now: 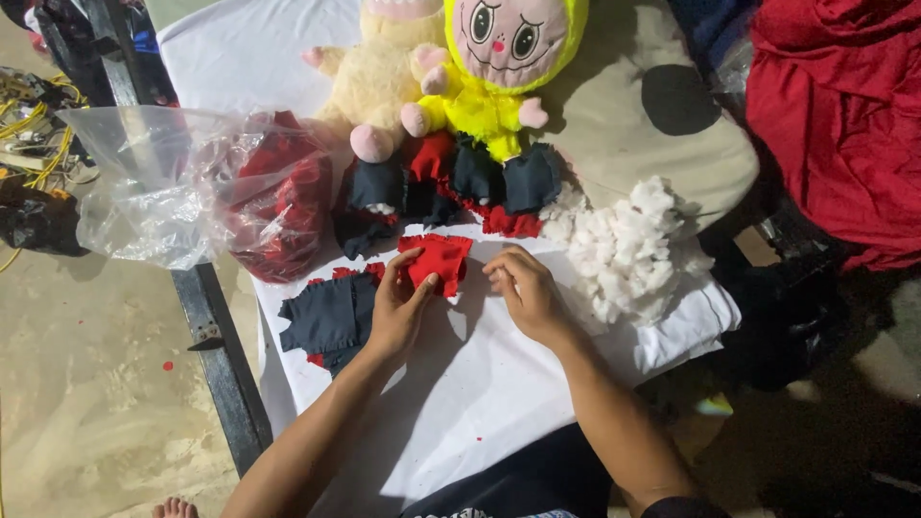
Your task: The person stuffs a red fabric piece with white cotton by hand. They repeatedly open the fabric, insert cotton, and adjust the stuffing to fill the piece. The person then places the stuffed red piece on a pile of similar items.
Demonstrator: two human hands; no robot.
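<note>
Two hands work one red cloth piece (437, 261) on the white-covered desk (480, 384): the left hand (398, 307) pinches its lower edge, the right hand (523, 293) rests curled and empty just right of it. Pinching near the edge should keep it flat. Left of the cloth, past navy pieces (331, 315), lies a clear plastic bag (192, 187) of red scraps.

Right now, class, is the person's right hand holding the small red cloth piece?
No. The left hand holds the red cloth piece; the right hand rests beside it on the white sheet.
</note>
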